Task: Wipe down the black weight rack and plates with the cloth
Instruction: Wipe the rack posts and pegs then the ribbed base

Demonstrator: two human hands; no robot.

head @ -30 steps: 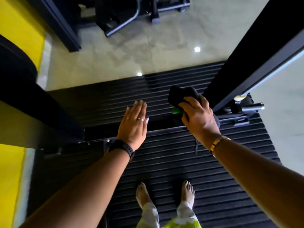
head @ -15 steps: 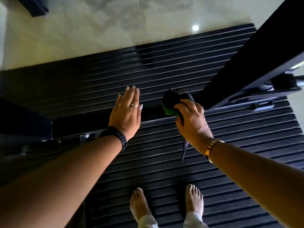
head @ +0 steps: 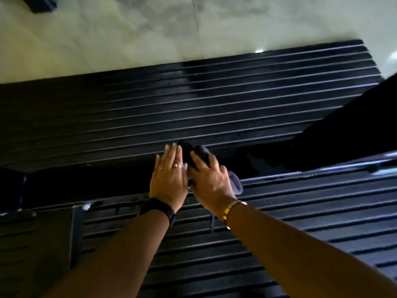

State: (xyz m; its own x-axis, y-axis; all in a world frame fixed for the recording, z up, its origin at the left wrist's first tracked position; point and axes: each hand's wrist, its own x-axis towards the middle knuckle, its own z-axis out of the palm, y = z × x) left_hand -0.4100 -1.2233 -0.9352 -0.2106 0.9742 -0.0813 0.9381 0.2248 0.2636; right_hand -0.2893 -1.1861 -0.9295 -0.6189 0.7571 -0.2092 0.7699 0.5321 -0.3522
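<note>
Observed: the right hand (head: 209, 181) curls its fingers over a dark bunched fabric cloth (head: 194, 152) and presses it onto the flat black metal crossbar (head: 86, 183) of the rack. A paler lilac fold of the fabric shows beside the heel of that hand. The left hand (head: 169, 179) lies palm down on the same crossbar, fingers straight and together, holding nothing, its edge against or just beside the cloth; which, the blur does not settle. No weight plates are identifiable in view. Risks, as judged: a sideways stroke towards the left hand would drive the soft bundle into those fingers. A thin strand (head: 212, 222) hanging below the right wrist could catch on a bracket or edge. The smooth painted bar offers little grip to the bracing palm. Below lies a black ribbed rubber mat (head: 214, 100) with raised parallel ridges, and beyond it a glossy pale marbled stone floor (head: 129, 29). A sloping black beam (head: 354, 125) crosses at right.
</note>
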